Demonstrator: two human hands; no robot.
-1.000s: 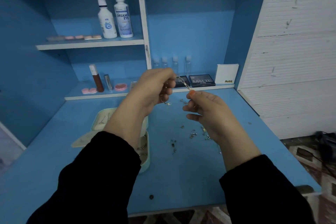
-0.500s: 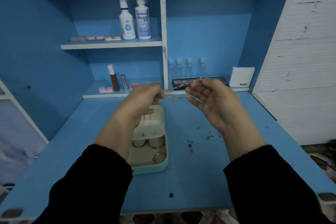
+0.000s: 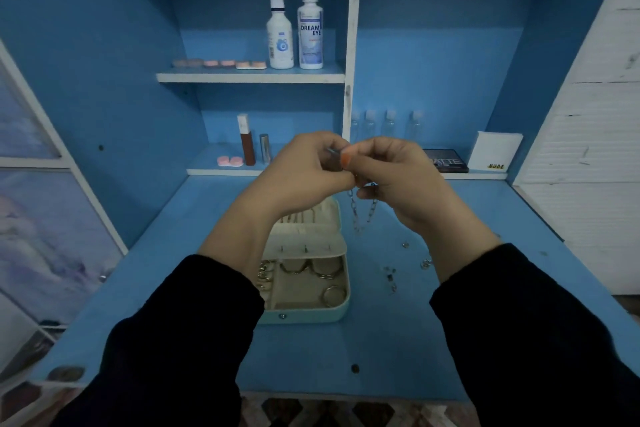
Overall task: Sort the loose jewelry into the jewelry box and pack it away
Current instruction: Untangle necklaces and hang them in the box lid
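Both hands are coming together in front of me, where half a second ago they were drawn apart with the chain stretched between them and the right palm lying open. I am seeing the left hand [image 3: 304, 177] curling its fingers tight and pinching one end of the chain [image 3: 353, 210]. The right hand [image 3: 398, 184] is closing thumb and forefinger on the other end, and the fingertips of the two hands are touching. The chain is now hanging doubled in a loop below them, in the air above the desk [image 3: 398, 340], just to the right of the raised lid of the jewelry box [image 3: 311, 317]. I am judging that the ends are being brought together to fasten the clasp or to fold the chain small. The clasp itself is too tiny for me to make out. The box is sitting open with several hoops [image 3: 330, 295] already lying in its front tray, so the sorting is looking partly done. Loose pieces [image 3: 391, 276] are waiting on the desk to the right of the box, and the lid is not yet being closed.
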